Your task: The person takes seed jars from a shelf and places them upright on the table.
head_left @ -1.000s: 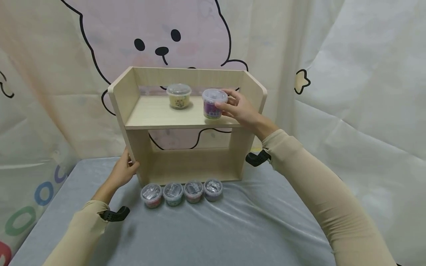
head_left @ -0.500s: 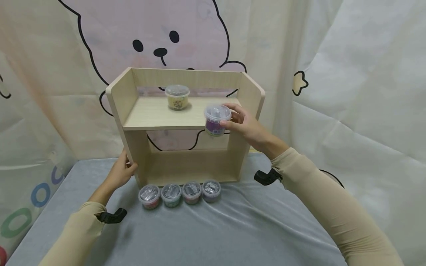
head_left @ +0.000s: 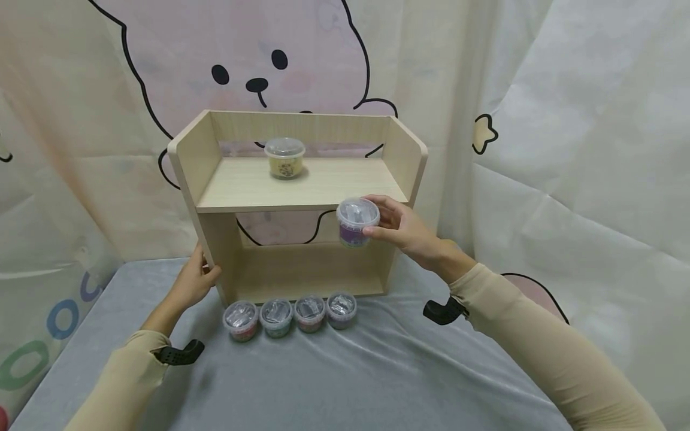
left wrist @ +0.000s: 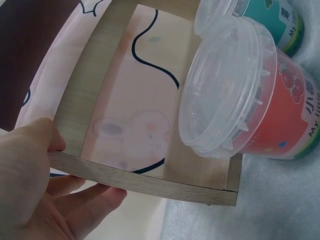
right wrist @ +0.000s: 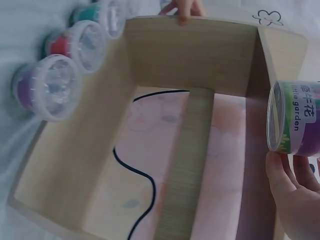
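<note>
My right hand [head_left: 412,236] holds a purple-labelled plastic tub [head_left: 354,233] with a clear lid, between thumb and fingers. The tub hangs in front of the upper shelf's front edge, near its right end. In the right wrist view the same tub [right wrist: 300,117] shows a flowery "little garden" label. My left hand [head_left: 193,281] grips the left side panel of a pale wooden two-tier shelf [head_left: 302,266]. The left wrist view shows the thumb [left wrist: 42,135] on one face of the panel edge and the fingers [left wrist: 95,205] on the other. A yellow tub [head_left: 286,164] stands on the upper shelf.
Several lidded tubs stand in a row before the shelf: a red one [head_left: 241,329], a teal one [head_left: 277,326], another reddish one [head_left: 309,323] and a purple one [head_left: 341,320]. Grey-blue cloth [head_left: 345,383] covers the table. A printed curtain [head_left: 442,90] hangs behind.
The right hand has lifted the purple tub off the upper shelf and brought it forward and down past the front edge. The left hand stays on the side panel.
</note>
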